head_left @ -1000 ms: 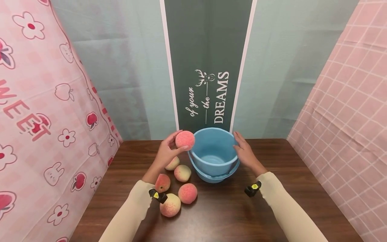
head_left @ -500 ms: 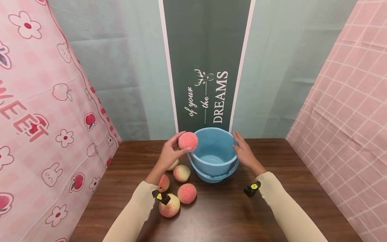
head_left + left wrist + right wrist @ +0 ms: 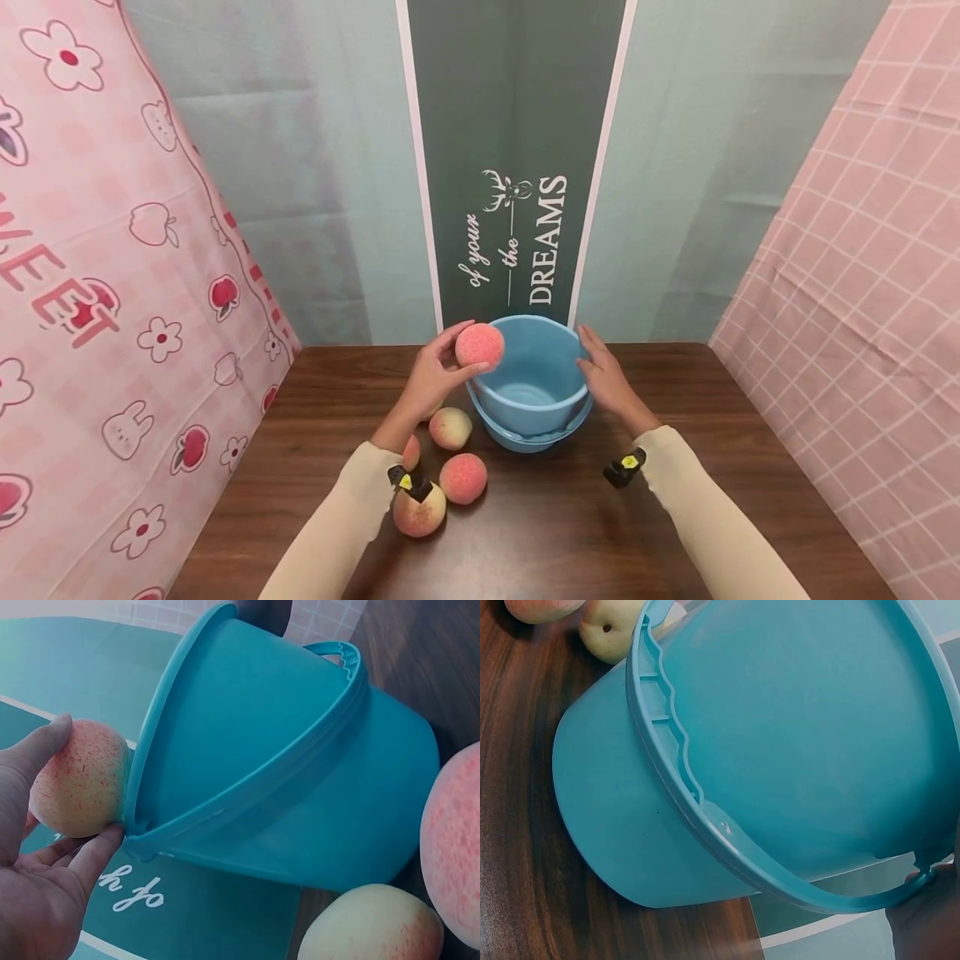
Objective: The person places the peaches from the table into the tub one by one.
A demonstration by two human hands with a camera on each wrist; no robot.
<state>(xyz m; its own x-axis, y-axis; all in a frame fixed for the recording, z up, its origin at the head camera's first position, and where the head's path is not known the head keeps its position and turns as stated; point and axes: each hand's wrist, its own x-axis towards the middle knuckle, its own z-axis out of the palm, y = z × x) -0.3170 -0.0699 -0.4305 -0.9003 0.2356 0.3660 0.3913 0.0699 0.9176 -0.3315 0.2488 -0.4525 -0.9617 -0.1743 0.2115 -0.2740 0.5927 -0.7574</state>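
A blue bucket stands upright at the table's far side, its handle lowered across the front. The left hand pinches a pink peach between thumb and fingers at the bucket's left rim. In the left wrist view, that peach shows beside the rim of the bucket, with the left hand around it. On the bucket's right side rests the right hand, fingers extended along the rim. The right wrist view has the right hand at the handle's end of the bucket.
Several peaches lie left of and before the bucket on the wooden table, among them a pink one, a pale one and another near the left wrist. Curtains stand behind and at both sides.
The left hand has moved right with the peach, from outside the bucket's left rim to overlapping it in the head view. The right hand and the bucket have barely moved.
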